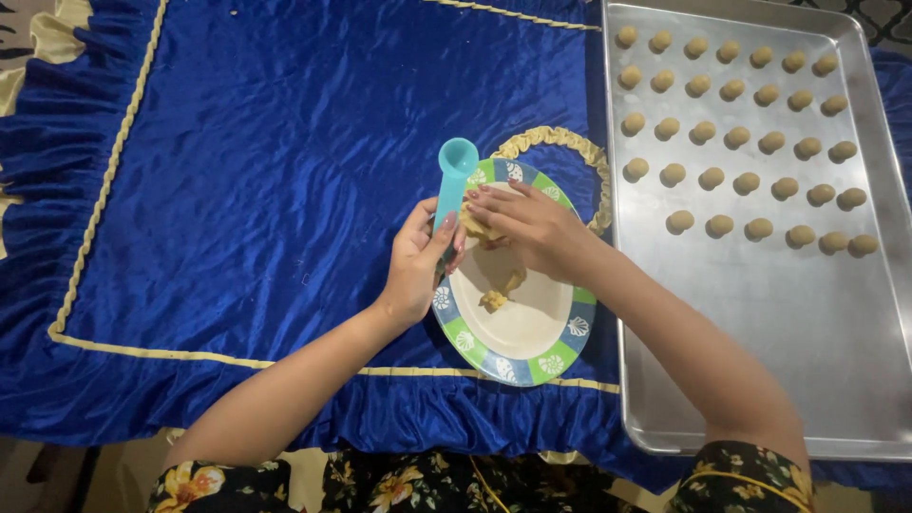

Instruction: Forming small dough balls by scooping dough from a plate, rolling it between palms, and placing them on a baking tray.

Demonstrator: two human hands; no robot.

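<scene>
The left hand (418, 261) grips the handle of a turquoise plastic measuring scoop (452, 180), fingers curled around it, thumb along the handle. The scoop stands nearly upright at the upper left rim of the plate (518, 353), bowl end up. The plate is round, cream in the centre, with a green, blue and white patterned border.

The right hand (527, 228) lies palm down over the upper half of the plate, fingers close together and bent, pinching a lump of pale yellow dough (478, 226) just beside the scoop handle. A smaller piece of dough (501, 291) lies on the plate centre, below the right hand.

The plate rests on a blue velvet cloth (275, 171) with yellow cord trim. To the right of the plate, touching or overlapping the cloth, sits a large metal baking tray (760, 380). Rows of small round dough balls (731, 138) fill the tray's far half; the half nearer the plate's lower edge is bare metal
</scene>
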